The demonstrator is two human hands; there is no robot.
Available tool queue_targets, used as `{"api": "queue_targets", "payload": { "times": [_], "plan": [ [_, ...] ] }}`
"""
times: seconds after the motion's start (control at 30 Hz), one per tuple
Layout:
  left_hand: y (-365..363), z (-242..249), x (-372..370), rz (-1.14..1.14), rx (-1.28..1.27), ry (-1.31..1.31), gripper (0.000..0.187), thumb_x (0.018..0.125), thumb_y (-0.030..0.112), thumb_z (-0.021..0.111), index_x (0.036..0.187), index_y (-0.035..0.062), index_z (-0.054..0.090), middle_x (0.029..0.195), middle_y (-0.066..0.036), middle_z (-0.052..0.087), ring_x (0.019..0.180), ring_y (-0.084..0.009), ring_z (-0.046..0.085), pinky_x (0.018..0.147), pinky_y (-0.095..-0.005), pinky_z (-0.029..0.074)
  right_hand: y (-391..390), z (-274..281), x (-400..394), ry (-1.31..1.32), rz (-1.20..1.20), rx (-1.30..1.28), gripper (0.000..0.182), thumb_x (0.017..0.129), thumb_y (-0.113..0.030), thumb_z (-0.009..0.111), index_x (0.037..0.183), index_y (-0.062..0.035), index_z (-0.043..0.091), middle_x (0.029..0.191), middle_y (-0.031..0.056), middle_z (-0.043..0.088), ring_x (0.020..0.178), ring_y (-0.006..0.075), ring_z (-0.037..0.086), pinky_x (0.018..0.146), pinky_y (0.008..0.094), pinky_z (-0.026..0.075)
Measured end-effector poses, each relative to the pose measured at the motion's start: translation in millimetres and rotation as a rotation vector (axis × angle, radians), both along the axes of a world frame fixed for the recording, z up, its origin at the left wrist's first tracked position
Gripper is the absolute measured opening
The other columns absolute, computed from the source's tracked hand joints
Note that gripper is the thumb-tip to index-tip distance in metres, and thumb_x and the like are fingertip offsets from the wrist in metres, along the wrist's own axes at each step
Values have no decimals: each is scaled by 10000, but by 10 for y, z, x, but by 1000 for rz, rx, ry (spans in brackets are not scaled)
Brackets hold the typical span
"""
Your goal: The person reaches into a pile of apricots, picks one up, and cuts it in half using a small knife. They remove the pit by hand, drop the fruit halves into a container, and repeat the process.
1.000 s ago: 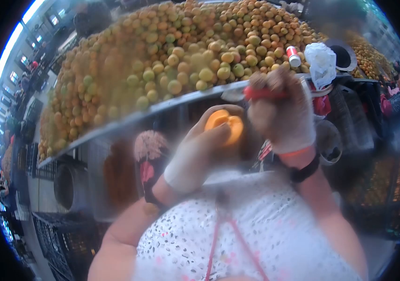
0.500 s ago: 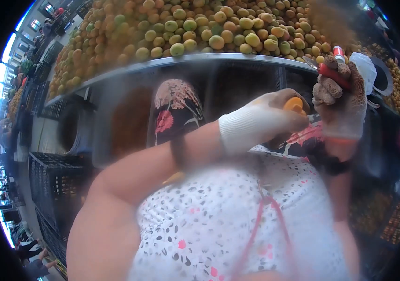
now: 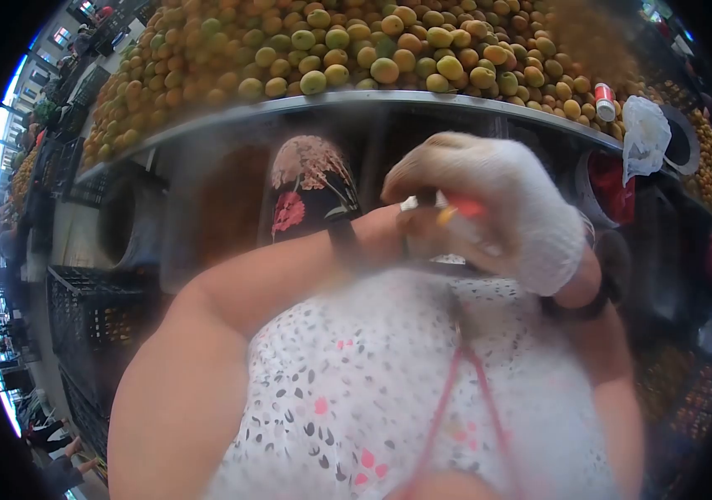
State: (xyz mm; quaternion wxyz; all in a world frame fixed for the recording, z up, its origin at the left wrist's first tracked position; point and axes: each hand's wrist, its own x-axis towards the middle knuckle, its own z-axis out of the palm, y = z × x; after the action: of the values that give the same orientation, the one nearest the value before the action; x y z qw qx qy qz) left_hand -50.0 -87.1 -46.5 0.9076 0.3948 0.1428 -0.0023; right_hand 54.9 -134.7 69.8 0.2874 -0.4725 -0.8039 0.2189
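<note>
My right hand [image 3: 510, 208], in a soiled white glove, crosses in front of my chest. Its fingers are closed around a red-handled knife [image 3: 466, 206], which is smeared by motion; the blade cannot be made out. Beneath it, my left hand [image 3: 424, 223] is mostly hidden and blurred. A small orange patch of an apricot [image 3: 446, 216] shows between the two hands, where my left hand grips it. Just beyond them, a heap of yellow, green and orange apricots [image 3: 385, 70] lies behind the metal table edge [image 3: 356, 97].
A red-and-white small container [image 3: 604, 102] stands at the heap's right edge, beside a clear plastic bag [image 3: 647, 137]. A bucket with a red lining [image 3: 610, 187] is below. Black crates [image 3: 93, 304] stand at left. People are in the far left background.
My right hand has come down and left from beside the table edge, bringing the knife over my left hand. My left hand has drawn back towards my body and is now mostly covered.
</note>
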Motion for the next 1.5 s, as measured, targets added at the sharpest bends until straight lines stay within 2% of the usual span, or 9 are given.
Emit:
{"api": "queue_targets", "payload": {
  "times": [0.17,0.43,0.83,1.03,1.1,1.27,1.3,1.43,1.5],
  "plan": [
    [-17,-138,-74,58,-37,8,265,905,216,659,1116,61,617,936,-37,626,740,-114,607,665,-260,509,135,-110,-350,-58,90,88,229,772,-265,753,837,-82,632,766,108,616,699,323,644,615,413,510],
    [31,-314,-46,120,-61,-1,261,914,221,658,1120,64,620,953,-42,635,747,-124,617,674,-273,524,249,-30,-657,-427,227,-87,207,698,-133,720,870,-52,638,815,136,646,760,330,679,626,409,538],
    [369,-327,-307,255,-50,-61,255,929,228,658,1126,69,626,979,-50,648,757,-138,631,687,-292,546,200,29,-579,-249,108,16,189,805,-183,687,899,-24,647,855,167,681,785,336,686,670,380,538],
    [590,-245,-93,295,-81,-197,253,936,232,657,1130,72,628,991,-53,655,762,-146,639,694,-302,557,-116,577,-48,859,-175,97,153,852,-56,703,971,9,634,834,81,657,824,162,649,718,286,518],
    [723,-339,-148,273,-167,-63,281,938,263,663,1140,71,626,965,-57,658,752,-168,647,649,-341,569,-372,725,-33,1182,-77,204,167,860,-119,717,929,-4,617,813,105,651,817,172,643,708,293,528],
    [870,-246,-318,389,-110,-88,341,922,263,668,1178,47,605,834,-72,607,679,-213,599,624,-451,521,-661,1042,-148,906,445,287,310,1035,-331,462,828,-102,479,723,62,495,539,231,477,539,377,431],
    [902,-180,-365,427,-57,-72,347,913,273,677,1170,49,612,833,-76,607,665,-217,596,623,-443,521,-513,1327,-70,784,712,126,179,911,-184,673,792,-51,667,694,72,663,468,208,547,418,346,402],
    [1145,-105,-675,738,100,55,350,895,307,694,1126,54,624,764,-87,611,602,-229,606,612,-431,525,-918,1247,-346,884,-108,197,138,925,-138,651,826,-61,708,707,94,670,453,192,501,411,331,354],
    [1407,-185,-972,745,177,-8,346,893,319,694,1099,50,621,757,-78,615,593,-205,611,511,-352,547,-588,1057,-28,658,778,395,155,946,-166,640,863,-64,723,744,119,683,477,199,510,429,338,371]
  ]
}}
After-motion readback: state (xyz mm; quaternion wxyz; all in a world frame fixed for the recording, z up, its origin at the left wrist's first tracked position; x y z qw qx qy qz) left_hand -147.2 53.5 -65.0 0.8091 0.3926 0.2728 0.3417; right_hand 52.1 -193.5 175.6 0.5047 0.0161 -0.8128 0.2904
